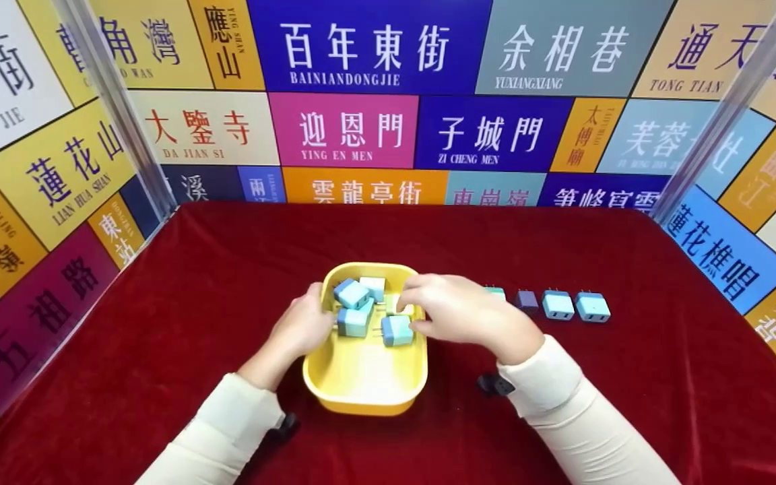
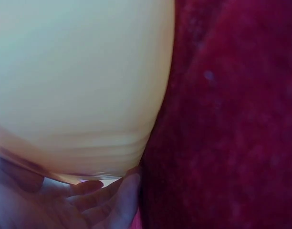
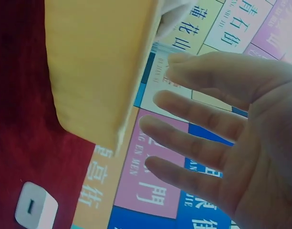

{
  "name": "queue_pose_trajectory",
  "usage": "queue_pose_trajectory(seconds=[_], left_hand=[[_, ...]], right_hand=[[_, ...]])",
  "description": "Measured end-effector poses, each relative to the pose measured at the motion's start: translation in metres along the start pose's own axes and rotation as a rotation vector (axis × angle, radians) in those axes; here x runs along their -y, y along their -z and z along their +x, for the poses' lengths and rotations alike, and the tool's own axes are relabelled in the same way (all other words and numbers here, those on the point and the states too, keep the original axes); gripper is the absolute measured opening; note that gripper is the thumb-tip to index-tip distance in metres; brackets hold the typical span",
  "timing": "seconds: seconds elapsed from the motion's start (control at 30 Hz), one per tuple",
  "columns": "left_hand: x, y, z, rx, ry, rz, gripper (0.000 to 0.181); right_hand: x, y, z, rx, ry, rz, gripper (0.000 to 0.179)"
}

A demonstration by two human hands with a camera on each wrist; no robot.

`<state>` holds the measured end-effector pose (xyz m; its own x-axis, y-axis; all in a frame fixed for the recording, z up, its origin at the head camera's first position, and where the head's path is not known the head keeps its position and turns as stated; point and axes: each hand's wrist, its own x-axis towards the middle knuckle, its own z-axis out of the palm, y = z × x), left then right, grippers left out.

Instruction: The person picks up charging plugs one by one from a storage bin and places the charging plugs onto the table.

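Observation:
A yellow plastic tub (image 1: 361,387) stands on the table with several plug-in chargers piled toward its far end. My left hand (image 1: 302,320) grips the tub's left rim; in the left wrist view its fingers (image 2: 122,200) lie against the tub's wall (image 2: 88,86). Over the right rim is my right hand (image 1: 462,310), close to a yellow-green charger (image 1: 392,304) and a blue-and-white charger (image 1: 398,331) inside. The right wrist view shows the right fingers (image 3: 184,138) spread and loosely extended beside the tub (image 3: 93,62), holding nothing.
Right of the tub, chargers lie in a row: a partly hidden green one (image 1: 495,292), a dark purple one (image 1: 527,301), and two light-blue ones, the nearer (image 1: 557,305) and the outermost (image 1: 593,307). Dark red cloth (image 1: 240,236) covers the table; sign-printed panels (image 1: 347,135) stand around it.

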<state>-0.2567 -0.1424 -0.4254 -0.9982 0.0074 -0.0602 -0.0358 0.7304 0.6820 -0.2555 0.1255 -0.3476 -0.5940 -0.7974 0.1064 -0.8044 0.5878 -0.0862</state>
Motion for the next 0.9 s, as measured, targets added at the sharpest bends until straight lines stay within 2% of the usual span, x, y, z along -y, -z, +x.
queue_pose_trajectory(seconds=[0.27,0.5,0.7,0.9], left_hand=[[0.000,0.000,0.000,0.009,0.009,0.000,0.062],[0.000,-0.001,0.001,0.005,-0.007,-0.005,0.061],[0.001,-0.001,0.001,0.010,-0.007,-0.007,0.059],[0.000,0.000,-0.001,0.002,-0.001,0.002,0.058]], right_hand=[[0.007,-0.021,0.012,-0.006,0.067,-0.015,0.019],[0.013,-0.039,0.017,-0.064,0.128,-0.067,0.015],[0.019,-0.048,0.018,-0.054,0.069,-0.157,0.015],[0.028,-0.053,0.019,-0.044,0.005,-0.248,0.008]])
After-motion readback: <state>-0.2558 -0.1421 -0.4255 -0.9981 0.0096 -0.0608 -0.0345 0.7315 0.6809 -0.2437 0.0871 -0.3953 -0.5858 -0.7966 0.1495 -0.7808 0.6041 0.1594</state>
